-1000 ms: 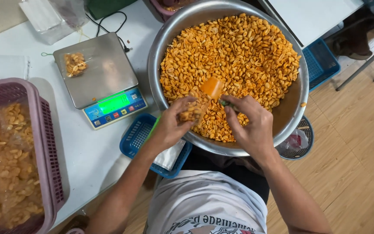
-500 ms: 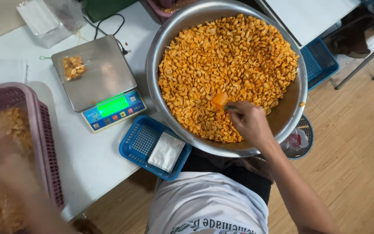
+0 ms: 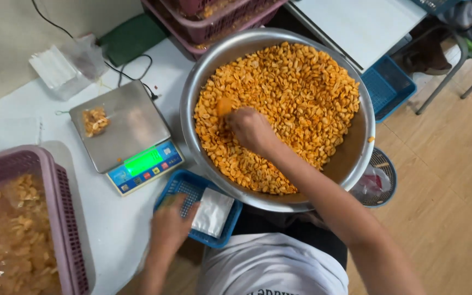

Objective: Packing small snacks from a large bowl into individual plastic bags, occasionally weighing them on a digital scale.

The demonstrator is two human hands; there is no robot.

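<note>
Right hand (image 3: 252, 130) closed around the handle of a small orange plastic scoop (image 3: 224, 106), blade sunk among the orange-coated peanuts (image 3: 301, 93) at the left side of the wide round steel basin (image 3: 192, 117). Left hand (image 3: 169, 226) down at the small blue slotted plastic basket (image 3: 181, 186) just in front of the basin, fingers (image 3: 184, 205) loosely curled and resting on its rim beside the stack of flat clear plastic bags (image 3: 212, 212); nothing visibly gripped, though whether one bag is pinched cannot be told.

Best done as a shallow scoop: blade pushed under the heap, then lifted level to keep nuts from rolling off over the basin rim. Better a slightly short load than a heaped one, with the last few nuts added at the scale. For the left hand, one bag only, peeled from the top of the stack with thumb and forefinger, mouth rubbed open before meeting the scoop. Filling over the basin, so spills land back in the heap.

Grey digital scale with a lit green display (image 3: 129, 134) on the white surface (image 3: 110, 213) to the left, a small filled bag of nuts (image 3: 95, 120) lying on its steel pan. Pink slotted plastic crate of packed nuts (image 3: 64, 218) at far left, near the surface edge.
</note>
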